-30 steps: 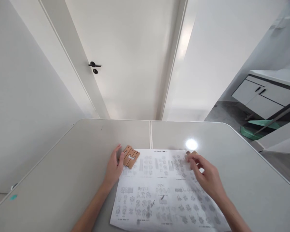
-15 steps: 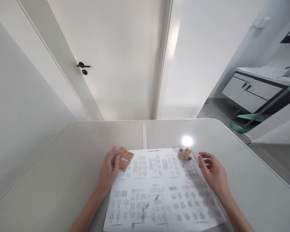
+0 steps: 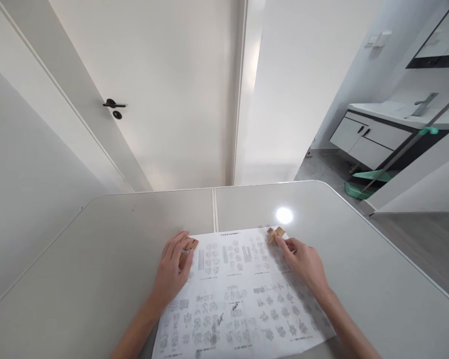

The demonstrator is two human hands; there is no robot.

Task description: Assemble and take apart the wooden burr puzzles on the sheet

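A printed sheet of diagrams lies on the grey table. My left hand rests flat over a group of flat wooden puzzle pieces at the sheet's top left corner, with only a corner of them showing. My right hand reaches to the sheet's top right corner, its fingertips touching a small assembled wooden puzzle. The fingers are curled toward the puzzle rather than wrapped round it.
A seam runs down the table's middle. Behind stands a white door with a black handle. At right are a white cabinet with sink and a green dustpan with a long handle on the floor.
My left hand has slid forward to cover the flat wooden pieces. My right hand, drawn back half a second ago, has returned to touch the small puzzle. The view has shifted rightward.
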